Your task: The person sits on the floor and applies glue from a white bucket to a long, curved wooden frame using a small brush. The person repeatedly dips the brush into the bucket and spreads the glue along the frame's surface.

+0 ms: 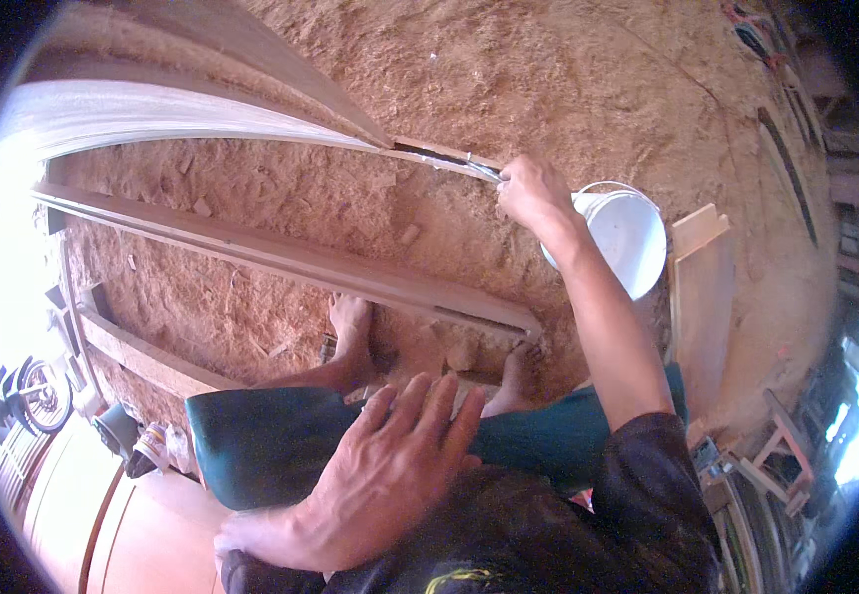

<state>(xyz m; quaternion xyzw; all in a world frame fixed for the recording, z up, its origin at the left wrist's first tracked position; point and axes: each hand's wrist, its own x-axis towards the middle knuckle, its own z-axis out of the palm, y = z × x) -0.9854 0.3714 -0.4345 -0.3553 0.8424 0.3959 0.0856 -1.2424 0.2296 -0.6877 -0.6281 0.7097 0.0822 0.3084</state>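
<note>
My right hand reaches forward, its fingers pinched around a thin, pale, stick-like tool whose exact kind I cannot make out. The tool lies along a dark slot with whitish smears at the end of a long wooden piece, which joins pale, wide boards at the upper left. My left hand is raised over my lap, empty, fingers stretched out close together. Nearer to me than the slotted piece, a long wooden beam slants across, with a dark slot near its right end by my foot.
A white bucket with a wire handle stands just right of my right forearm. Beyond it a wooden board lies on the sawdust-covered ground. Large pale panels and a motorcycle are at the left; a wooden frame stands at the right.
</note>
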